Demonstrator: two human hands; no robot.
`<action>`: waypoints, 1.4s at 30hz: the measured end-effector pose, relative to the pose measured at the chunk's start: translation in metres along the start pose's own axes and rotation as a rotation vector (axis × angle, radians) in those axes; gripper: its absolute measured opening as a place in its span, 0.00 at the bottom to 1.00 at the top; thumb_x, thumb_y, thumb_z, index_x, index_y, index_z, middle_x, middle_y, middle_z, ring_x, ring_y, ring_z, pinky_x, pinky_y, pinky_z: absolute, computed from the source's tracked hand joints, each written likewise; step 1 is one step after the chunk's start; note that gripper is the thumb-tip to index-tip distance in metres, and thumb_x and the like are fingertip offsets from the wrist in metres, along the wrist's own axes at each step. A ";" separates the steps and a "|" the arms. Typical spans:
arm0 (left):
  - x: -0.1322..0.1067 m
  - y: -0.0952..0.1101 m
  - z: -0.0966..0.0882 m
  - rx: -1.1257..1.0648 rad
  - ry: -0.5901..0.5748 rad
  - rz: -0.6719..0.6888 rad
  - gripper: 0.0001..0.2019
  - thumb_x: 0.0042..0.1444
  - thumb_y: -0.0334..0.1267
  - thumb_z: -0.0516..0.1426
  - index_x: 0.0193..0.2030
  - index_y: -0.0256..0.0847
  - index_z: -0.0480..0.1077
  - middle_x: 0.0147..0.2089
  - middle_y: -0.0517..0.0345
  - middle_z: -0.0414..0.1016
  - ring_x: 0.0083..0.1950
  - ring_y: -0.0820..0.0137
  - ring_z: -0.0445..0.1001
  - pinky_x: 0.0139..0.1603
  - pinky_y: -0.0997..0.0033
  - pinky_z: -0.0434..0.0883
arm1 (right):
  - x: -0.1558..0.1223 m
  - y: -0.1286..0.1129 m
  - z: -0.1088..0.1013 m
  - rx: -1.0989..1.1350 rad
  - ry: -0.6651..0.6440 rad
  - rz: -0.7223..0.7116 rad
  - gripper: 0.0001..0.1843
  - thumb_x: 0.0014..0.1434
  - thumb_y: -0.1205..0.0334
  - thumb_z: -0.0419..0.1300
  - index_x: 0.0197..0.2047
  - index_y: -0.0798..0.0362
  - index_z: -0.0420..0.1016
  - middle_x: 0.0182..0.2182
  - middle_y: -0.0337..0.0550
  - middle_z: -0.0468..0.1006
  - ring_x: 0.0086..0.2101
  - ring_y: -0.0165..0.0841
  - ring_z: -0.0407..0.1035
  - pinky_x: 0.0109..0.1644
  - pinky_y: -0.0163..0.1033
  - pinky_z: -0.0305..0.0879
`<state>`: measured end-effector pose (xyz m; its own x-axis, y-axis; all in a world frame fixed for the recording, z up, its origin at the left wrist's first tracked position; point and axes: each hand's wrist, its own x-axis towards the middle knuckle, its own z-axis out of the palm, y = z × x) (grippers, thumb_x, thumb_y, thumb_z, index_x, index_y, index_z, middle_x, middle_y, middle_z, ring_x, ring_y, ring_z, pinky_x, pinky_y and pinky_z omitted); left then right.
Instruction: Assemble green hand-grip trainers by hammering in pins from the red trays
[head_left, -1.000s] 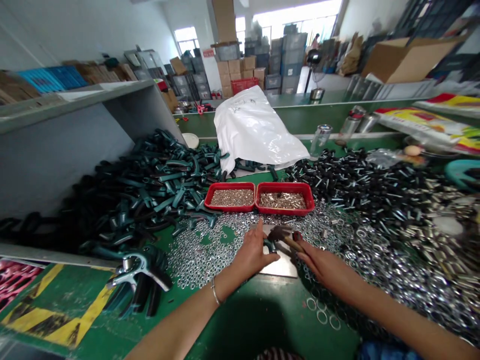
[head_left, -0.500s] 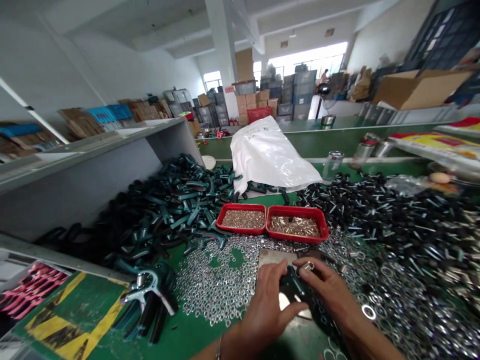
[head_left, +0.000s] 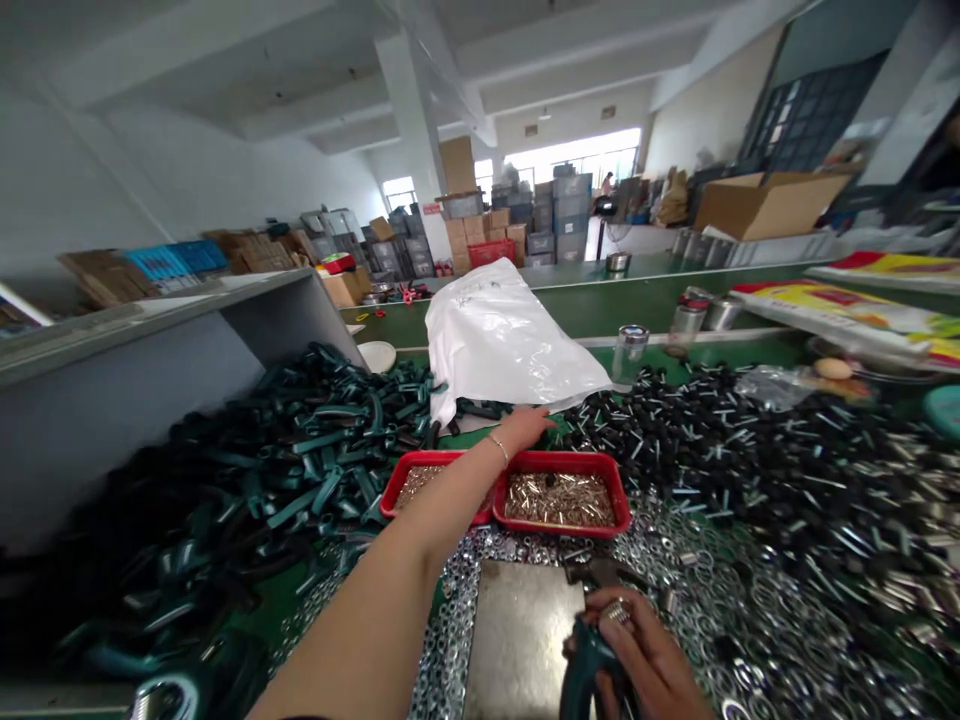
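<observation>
My left hand [head_left: 527, 428] reaches far forward past the red trays, to the lower edge of a white plastic bag [head_left: 510, 340]. Its fingers look stretched out beside dark handles partly under the bag; nothing shows in them. Low on the right, my right hand [head_left: 649, 660] is closed round a dark green tool handle [head_left: 586, 662]. A small silver coil spring [head_left: 615, 612] shows at its thumb and forefinger. Left of this hand lies a flat metal plate [head_left: 517, 635]. A hammer [head_left: 604, 572] rests at the plate's far right corner.
Two red trays [head_left: 622, 505] hold small brass-coloured pins. Dark green handles [head_left: 330, 430] are heaped on the left, beside a grey shelf [head_left: 187, 350]. Black-headed bolts [head_left: 697, 430] cover the right side. Metal rings and nuts [head_left: 720, 600] surround the plate. A glass jar [head_left: 630, 352] stands behind.
My left hand has left the handle over the plate and stretched forward across the trays to the bag. My right hand keeps the handle, lower down. The view has shifted.
</observation>
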<state>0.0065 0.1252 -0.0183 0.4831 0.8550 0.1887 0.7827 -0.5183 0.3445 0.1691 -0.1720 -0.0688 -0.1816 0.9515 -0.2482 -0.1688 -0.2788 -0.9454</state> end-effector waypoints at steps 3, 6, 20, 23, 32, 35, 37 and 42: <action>0.020 -0.002 0.017 -0.008 -0.066 0.001 0.04 0.54 0.29 0.59 0.30 0.39 0.74 0.35 0.49 0.77 0.41 0.61 0.77 0.49 0.63 0.70 | 0.005 0.004 -0.004 0.067 -0.052 0.076 0.23 0.59 0.35 0.55 0.47 0.42 0.67 0.35 0.41 0.79 0.21 0.32 0.70 0.22 0.36 0.63; 0.023 -0.002 0.011 -0.035 -0.042 -0.003 0.03 0.57 0.30 0.57 0.36 0.38 0.72 0.41 0.46 0.76 0.47 0.60 0.75 0.53 0.61 0.69 | 0.007 -0.002 -0.005 0.106 -0.039 0.100 0.23 0.60 0.35 0.54 0.48 0.42 0.66 0.34 0.40 0.80 0.18 0.30 0.68 0.20 0.35 0.62; -0.297 0.122 -0.001 -1.503 -0.024 -0.291 0.24 0.58 0.47 0.60 0.58 0.48 0.59 0.61 0.45 0.67 0.43 0.62 0.79 0.39 0.59 0.76 | -0.006 -0.042 0.017 0.192 -0.101 0.076 0.20 0.62 0.44 0.60 0.38 0.55 0.76 0.28 0.40 0.75 0.24 0.26 0.64 0.29 0.32 0.64; -0.313 0.130 -0.003 -1.437 -0.113 -0.326 0.32 0.54 0.47 0.63 0.63 0.50 0.57 0.53 0.49 0.73 0.42 0.65 0.78 0.36 0.67 0.74 | -0.014 -0.048 0.038 -0.045 -0.216 0.049 0.20 0.62 0.43 0.58 0.38 0.54 0.73 0.26 0.37 0.73 0.24 0.28 0.65 0.29 0.34 0.63; -0.302 0.142 -0.008 -1.315 0.115 -0.565 0.24 0.60 0.62 0.49 0.43 0.40 0.62 0.25 0.62 0.72 0.17 0.78 0.63 0.17 0.79 0.56 | -0.026 -0.044 0.038 -0.806 0.052 -0.398 0.18 0.67 0.47 0.49 0.29 0.49 0.61 0.24 0.35 0.66 0.28 0.33 0.64 0.34 0.37 0.57; -0.305 0.149 -0.007 -1.266 0.086 -0.569 0.24 0.61 0.63 0.47 0.41 0.40 0.60 0.22 0.62 0.72 0.15 0.76 0.63 0.15 0.79 0.55 | -0.031 -0.045 0.042 -0.926 0.006 -0.401 0.16 0.69 0.50 0.47 0.32 0.48 0.61 0.26 0.36 0.69 0.28 0.35 0.67 0.35 0.38 0.56; -0.306 0.151 -0.009 -1.219 0.058 -0.569 0.24 0.62 0.62 0.46 0.40 0.41 0.60 0.19 0.63 0.70 0.14 0.76 0.63 0.15 0.79 0.54 | -0.033 -0.047 0.045 -0.978 -0.002 -0.401 0.15 0.69 0.51 0.46 0.32 0.48 0.61 0.26 0.37 0.70 0.28 0.35 0.67 0.35 0.38 0.56; -0.308 0.152 -0.018 -1.100 0.000 -0.520 0.24 0.64 0.62 0.43 0.41 0.41 0.60 0.16 0.66 0.67 0.12 0.75 0.61 0.14 0.78 0.55 | -0.034 -0.049 0.046 -1.023 -0.011 -0.408 0.16 0.70 0.50 0.45 0.32 0.48 0.60 0.26 0.39 0.71 0.29 0.36 0.69 0.36 0.38 0.57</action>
<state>-0.0306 -0.2168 -0.0079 0.2101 0.9562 -0.2040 0.1324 0.1789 0.9749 0.1386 -0.1965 -0.0039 -0.3043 0.9450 0.1196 0.6633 0.3003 -0.6854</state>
